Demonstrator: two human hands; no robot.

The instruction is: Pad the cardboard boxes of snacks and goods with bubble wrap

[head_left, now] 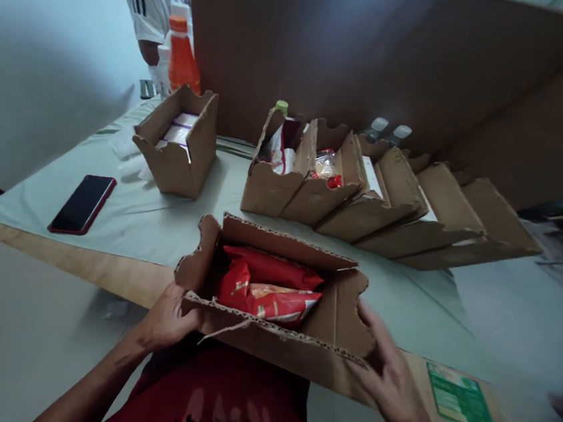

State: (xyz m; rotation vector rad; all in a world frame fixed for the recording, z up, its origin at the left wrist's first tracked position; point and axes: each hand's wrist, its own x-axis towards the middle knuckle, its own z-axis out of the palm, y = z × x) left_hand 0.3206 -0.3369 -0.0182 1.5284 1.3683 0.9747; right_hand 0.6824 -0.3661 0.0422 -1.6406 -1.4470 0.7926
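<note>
A long open-topped cardboard box (278, 338) is in front of me at the near edge of the table, with ragged cut rims. Inside it lie red snack packets (274, 277), one showing a food picture. My left hand (172, 320) grips the box's left end, thumb on the near side. At the right end my right hand (385, 370) is closed around the corner, fingers on the end wall and thumb along the near side. The undersides of both hands are partly hidden.
Several cardboard boxes (270, 193) holding packets stand in a row behind. Another box (179, 173) with white-and-purple packs sits back left, near an orange bottle (182, 56). A phone (82, 205) lies left; a green printed sheet (462, 398) lies right. Beyond the table stands a person (155, 3).
</note>
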